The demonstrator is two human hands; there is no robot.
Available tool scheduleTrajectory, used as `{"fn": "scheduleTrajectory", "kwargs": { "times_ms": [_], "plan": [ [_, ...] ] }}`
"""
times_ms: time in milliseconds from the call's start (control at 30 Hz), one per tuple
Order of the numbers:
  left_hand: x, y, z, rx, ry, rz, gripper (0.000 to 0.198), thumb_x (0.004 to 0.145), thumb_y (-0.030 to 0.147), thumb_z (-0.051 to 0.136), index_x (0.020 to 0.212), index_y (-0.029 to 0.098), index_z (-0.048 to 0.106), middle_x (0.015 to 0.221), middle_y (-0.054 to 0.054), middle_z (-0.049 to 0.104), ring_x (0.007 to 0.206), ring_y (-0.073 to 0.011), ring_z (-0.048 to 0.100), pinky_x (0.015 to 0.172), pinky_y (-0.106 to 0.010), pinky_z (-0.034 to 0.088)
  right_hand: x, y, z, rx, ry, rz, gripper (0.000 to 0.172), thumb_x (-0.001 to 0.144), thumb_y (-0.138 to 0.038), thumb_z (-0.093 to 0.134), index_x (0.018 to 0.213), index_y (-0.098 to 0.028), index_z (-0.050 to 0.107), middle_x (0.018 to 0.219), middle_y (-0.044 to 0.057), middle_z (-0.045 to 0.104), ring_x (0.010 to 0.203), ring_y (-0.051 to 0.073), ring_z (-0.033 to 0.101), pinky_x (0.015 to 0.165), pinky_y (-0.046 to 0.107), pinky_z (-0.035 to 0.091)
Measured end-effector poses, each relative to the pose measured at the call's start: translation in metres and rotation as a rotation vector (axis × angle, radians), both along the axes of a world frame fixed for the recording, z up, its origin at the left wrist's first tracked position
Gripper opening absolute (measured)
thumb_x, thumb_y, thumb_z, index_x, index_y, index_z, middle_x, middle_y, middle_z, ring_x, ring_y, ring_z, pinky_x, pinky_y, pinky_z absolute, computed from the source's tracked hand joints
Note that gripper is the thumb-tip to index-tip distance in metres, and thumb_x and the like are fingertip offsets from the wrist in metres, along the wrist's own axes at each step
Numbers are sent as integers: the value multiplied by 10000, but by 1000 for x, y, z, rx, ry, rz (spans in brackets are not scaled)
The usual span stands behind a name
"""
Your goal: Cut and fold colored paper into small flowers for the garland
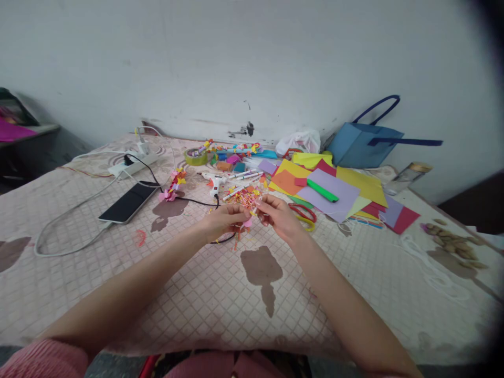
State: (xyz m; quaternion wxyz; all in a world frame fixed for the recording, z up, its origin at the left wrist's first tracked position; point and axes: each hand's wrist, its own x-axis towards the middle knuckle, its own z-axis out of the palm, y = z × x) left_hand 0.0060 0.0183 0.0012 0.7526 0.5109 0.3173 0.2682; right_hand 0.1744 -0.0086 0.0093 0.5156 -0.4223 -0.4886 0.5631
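My left hand [226,219] is closed in a pinch on a small pink paper flower [248,222], in front of the pile of paper bits. Close beside it, the fingertips of my right hand [277,214] are pinched together at a small white and yellow bit [254,212], too small to name surely. Behind both hands lies a heap of shredded pink, yellow and orange paper [244,197]. A white hot glue gun [215,184] rests beyond my left hand. Scissors with red and yellow handles [304,215] lie right of my right hand.
Coloured paper sheets [334,194] with a green roll [322,190] on top spread to the right. A phone [129,202] charges at left by a power strip [134,164]. Tape [196,156], a decorated pink piece [173,186], a blue bag [362,144] and a jar [409,176] stand around.
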Motion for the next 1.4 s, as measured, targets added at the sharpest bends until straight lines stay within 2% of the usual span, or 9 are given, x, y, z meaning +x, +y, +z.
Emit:
{"fn": "scheduleTrajectory", "kwargs": {
  "times_ms": [300, 633, 833, 1100, 1300, 1400],
  "plan": [
    [-1, -2, 1, -5, -29, -24, 244, 642, 310, 744, 687, 135, 580, 663, 14, 563, 628, -93, 565, 620, -220, 419, 0, 1, -1, 6, 11, -13, 255, 667, -362, 703, 663, -184, 521, 532, -71, 478, 435, 47, 427, 381, 167, 302],
    [-1, 0, -2, 14, -14, -15, 260, 611, 322, 770, 748, 142, 641, 701, -6, 611, 634, -100, 563, 613, -225, 402, 2, 2, -2, 27, 6, -12, 248, 690, -373, 685, 664, -188, 522, 500, -72, 468, 435, 56, 421, 388, 175, 299],
    [-1, 2, -4, 47, 18, -23, 256, 700, 384, 698, 723, 139, 628, 771, -34, 652, 697, -121, 589, 681, -252, 411, 0, -1, 1, 62, -42, -15, 255, 689, -383, 688, 659, -187, 528, 528, -65, 490, 438, 55, 416, 400, 183, 309],
    [-1, 2, -4, 59, -11, -40, 309, 757, 450, 620, 771, 141, 635, 774, -45, 651, 721, -135, 591, 743, -291, 424, 1, 1, -5, 160, -93, 69, 220, 742, -381, 646, 690, -185, 561, 589, -45, 526, 467, 65, 428, 424, 202, 326],
    [-1, 3, -5, -29, -5, 25, 321, 737, 466, 635, 807, 154, 612, 752, -40, 646, 711, -141, 600, 731, -303, 429, 0, 0, -2, 118, -54, 0, 255, 695, -402, 679, 655, -186, 550, 566, -54, 495, 449, 61, 406, 418, 204, 324],
    [-1, 4, -5, -45, 5, 0, 328, 732, 470, 637, 808, 152, 614, 756, -42, 648, 716, -144, 603, 717, -294, 427, -1, -1, -2, 105, -52, -13, 248, 692, -402, 678, 655, -187, 558, 586, -43, 514, 476, 69, 428, 424, 203, 333]
  ]
}}
